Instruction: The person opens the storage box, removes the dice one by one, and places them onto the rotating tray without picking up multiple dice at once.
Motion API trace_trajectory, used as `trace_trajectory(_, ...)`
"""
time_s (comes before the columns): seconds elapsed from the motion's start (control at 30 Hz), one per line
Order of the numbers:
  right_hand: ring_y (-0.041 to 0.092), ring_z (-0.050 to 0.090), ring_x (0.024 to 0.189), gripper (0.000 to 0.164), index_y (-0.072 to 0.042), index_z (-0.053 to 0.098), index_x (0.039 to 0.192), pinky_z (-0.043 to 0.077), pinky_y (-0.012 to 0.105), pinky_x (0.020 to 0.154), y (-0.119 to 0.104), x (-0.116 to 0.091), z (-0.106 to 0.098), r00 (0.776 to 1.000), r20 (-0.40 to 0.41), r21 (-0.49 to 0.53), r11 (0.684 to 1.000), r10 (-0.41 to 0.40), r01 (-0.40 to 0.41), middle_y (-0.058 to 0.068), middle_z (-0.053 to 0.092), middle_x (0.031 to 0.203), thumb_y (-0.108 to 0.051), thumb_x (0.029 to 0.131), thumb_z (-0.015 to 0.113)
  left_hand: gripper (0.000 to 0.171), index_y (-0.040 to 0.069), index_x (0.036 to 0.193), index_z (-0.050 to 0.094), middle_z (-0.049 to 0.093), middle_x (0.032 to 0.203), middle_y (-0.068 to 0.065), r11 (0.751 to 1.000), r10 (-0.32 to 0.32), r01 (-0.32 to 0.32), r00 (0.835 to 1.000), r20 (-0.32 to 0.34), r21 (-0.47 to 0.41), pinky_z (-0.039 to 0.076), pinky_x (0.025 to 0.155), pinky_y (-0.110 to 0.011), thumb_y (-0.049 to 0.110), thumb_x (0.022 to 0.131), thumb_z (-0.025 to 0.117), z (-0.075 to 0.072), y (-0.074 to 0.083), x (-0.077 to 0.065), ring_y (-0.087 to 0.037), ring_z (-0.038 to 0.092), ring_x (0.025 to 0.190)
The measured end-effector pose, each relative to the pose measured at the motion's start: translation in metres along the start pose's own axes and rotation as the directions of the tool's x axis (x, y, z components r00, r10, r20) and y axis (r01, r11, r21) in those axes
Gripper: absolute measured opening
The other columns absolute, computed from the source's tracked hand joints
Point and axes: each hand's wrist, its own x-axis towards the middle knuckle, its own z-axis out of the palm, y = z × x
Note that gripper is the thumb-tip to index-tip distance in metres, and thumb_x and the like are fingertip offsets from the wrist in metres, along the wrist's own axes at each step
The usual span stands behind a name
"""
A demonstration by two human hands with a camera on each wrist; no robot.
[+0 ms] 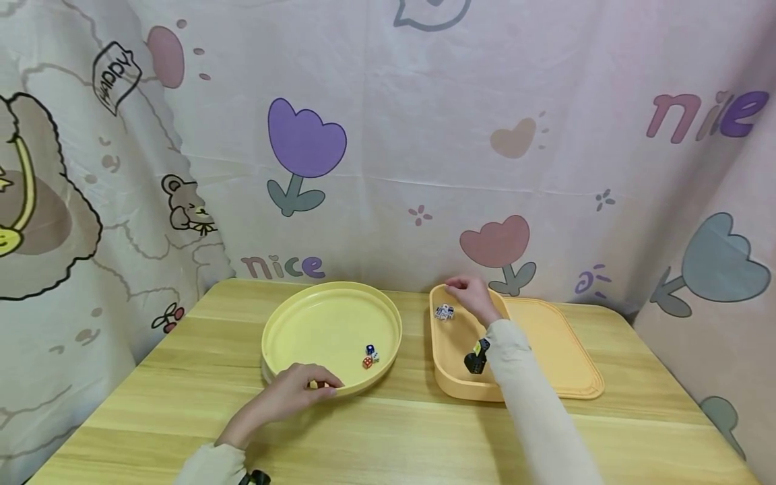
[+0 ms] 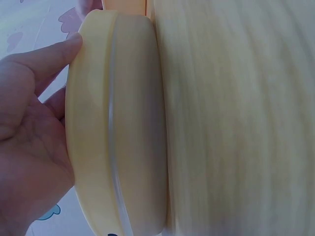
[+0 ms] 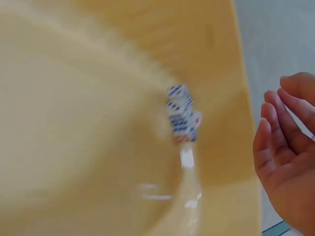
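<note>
A round yellow tray (image 1: 315, 323) stands on the table's left side, with a blue die (image 1: 370, 349), a white die (image 1: 375, 357) and a red die (image 1: 367, 362) close together inside it. My left hand (image 1: 303, 389) grips the near rim, its thumb (image 2: 59, 54) against the outer side and its fingers partly hidden. At the far end of an orange box (image 1: 451, 385) lies a cluster of small white dice (image 1: 444, 312), bunched near the wall in the right wrist view. Just above that end hovers my right hand (image 1: 473, 296), fingers loosely bent, nothing visible in them.
Beside the box on the right lies a flat orange lid (image 1: 560, 357), partly behind my right arm. The wooden table (image 1: 388, 444) ends at a printed curtain (image 1: 376, 135). A black wrist device (image 1: 477, 357) hangs under my right wrist, over the box.
</note>
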Motion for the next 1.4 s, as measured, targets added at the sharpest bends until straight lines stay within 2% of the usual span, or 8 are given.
trace_trajectory(0.2,0.04,0.06,0.098,0.025,0.014,0.063,0.111,0.05,0.043,0.079,0.017,-0.004,0.002,0.994,0.042,0.07,0.992,0.1,-0.103,0.025,0.065,0.106,-0.003,0.093,0.059,0.014,0.014,0.1,0.074,0.068,0.093,0.01,1.0,-0.001,0.001,1.0,-0.001,0.0,0.043,0.066,-0.025,0.023,0.092,0.067,0.0,0.0,0.001,-0.001,0.054,0.079)
trace_trajectory(0.33,0.038,0.059,0.093,0.025,0.015,0.062,0.111,0.05,0.039,0.073,0.023,-0.007,0.003,0.989,0.055,0.073,0.988,0.136,-0.139,0.026,0.065,0.105,-0.001,0.092,0.06,0.014,0.014,0.1,0.075,0.069,0.094,0.009,1.0,0.001,-0.001,1.0,-0.002,0.001,0.043,0.066,-0.025,0.023,0.092,0.067,0.0,-0.001,0.001,-0.001,0.054,0.079)
trace_trajectory(0.57,0.02,0.059,0.072,0.022,0.016,0.064,0.106,0.049,0.029,0.062,0.035,-0.009,0.004,0.986,0.11,0.081,0.988,0.126,-0.135,0.025,0.067,0.1,0.005,0.087,0.062,0.016,0.013,0.101,0.074,0.07,0.095,0.007,1.0,0.006,-0.006,1.0,0.002,0.004,0.044,0.067,-0.025,0.023,0.092,0.066,0.0,-0.001,0.001,-0.001,0.055,0.079)
trace_trajectory(0.83,0.012,0.053,0.067,0.022,0.013,0.067,0.101,0.043,0.023,0.059,0.047,-0.01,0.006,0.974,0.161,0.01,0.987,0.157,-0.161,0.015,0.069,0.091,0.003,0.081,0.069,0.014,0.012,0.1,0.075,0.068,0.091,0.01,1.0,0.029,-0.029,1.0,-0.009,-0.003,0.044,0.065,-0.024,0.021,0.092,0.067,0.001,-0.001,0.001,-0.001,0.056,0.079)
trace_trajectory(1.03,0.01,0.051,0.067,0.021,0.012,0.068,0.097,0.042,0.022,0.059,0.049,-0.009,0.007,0.977,0.154,-0.041,0.989,0.149,-0.145,0.011,0.068,0.086,0.006,0.076,0.071,0.014,0.014,0.099,0.075,0.068,0.091,0.011,1.0,0.019,-0.019,1.0,-0.015,-0.009,0.044,0.067,-0.024,0.023,0.092,0.067,0.003,-0.001,0.0,-0.001,0.056,0.081)
trace_trajectory(1.27,0.018,0.056,0.079,0.017,0.009,0.068,0.091,0.044,0.025,0.069,0.049,-0.009,0.01,0.982,0.133,-0.119,0.985,0.137,-0.122,0.011,0.067,0.086,0.003,0.076,0.074,0.013,0.015,0.099,0.075,0.067,0.09,0.013,1.0,0.012,-0.012,1.0,-0.024,-0.002,0.044,0.067,-0.025,0.023,0.092,0.067,0.003,-0.001,0.0,-0.001,0.056,0.08)
trace_trajectory(1.4,0.02,0.057,0.079,0.015,0.008,0.068,0.088,0.045,0.026,0.071,0.05,-0.009,0.011,0.984,0.125,-0.134,0.985,0.128,-0.111,0.01,0.066,0.084,0.003,0.075,0.073,0.013,0.015,0.099,0.075,0.067,0.09,0.013,1.0,0.015,-0.015,1.0,-0.024,-0.001,0.044,0.067,-0.025,0.023,0.092,0.067,0.003,-0.001,0.0,-0.001,0.056,0.08)
